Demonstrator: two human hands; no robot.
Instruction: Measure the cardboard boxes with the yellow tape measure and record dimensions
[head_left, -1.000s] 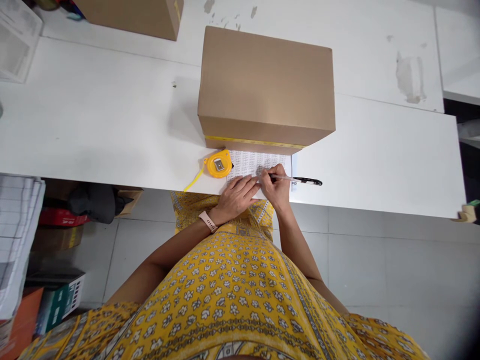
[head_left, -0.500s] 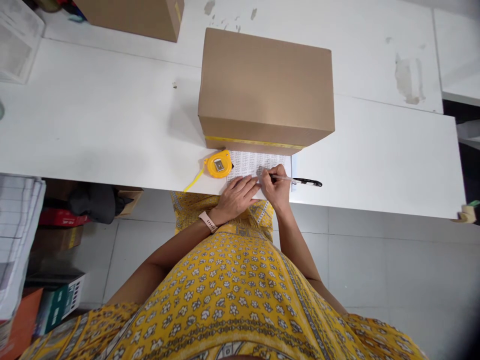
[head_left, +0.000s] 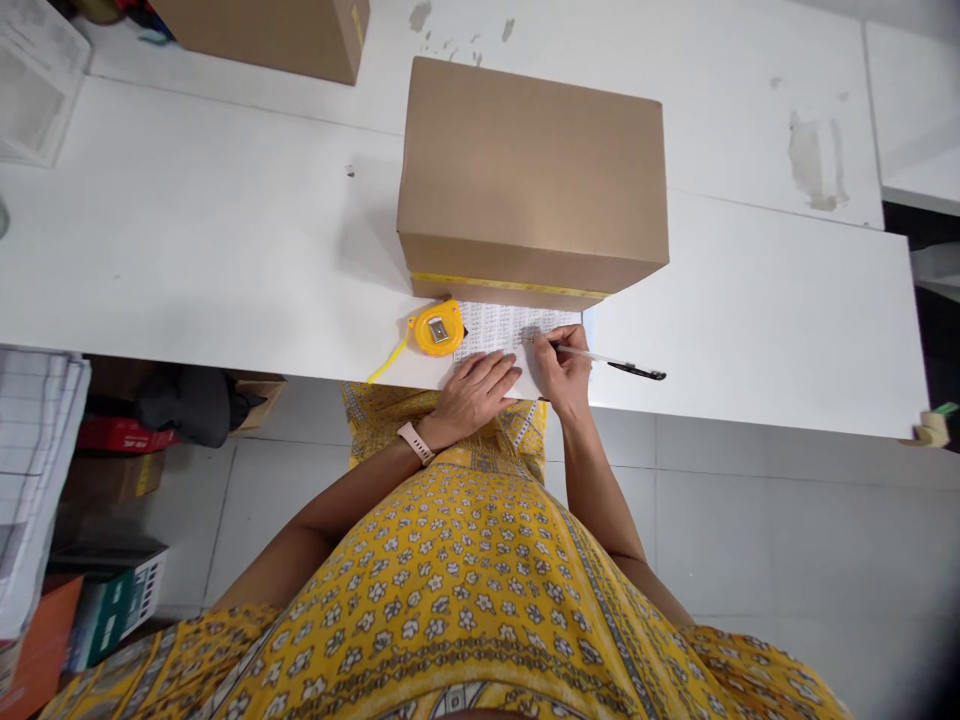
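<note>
My right hand is closed around a pen with a clear barrel and a black cap on its rear end. The pen's tip rests at a sheet of paper covered in rows of handwriting. My left hand lies flat on the sheet's lower part, fingers stretched out. A yellow tape measure sits at the sheet's left edge, its yellow strap trailing to the table edge. Directly behind the paper stands a closed cardboard box with yellow tape along its front side.
A second cardboard box stands at the back left of the white table. At the far left is a white container. Boxes and a dark grey item are below the table on the left. A tape roll hangs at the right corner.
My right hand has shifted slightly to the right along the paper with the pen, whose rear end now points lower. My left hand has stayed in place.
</note>
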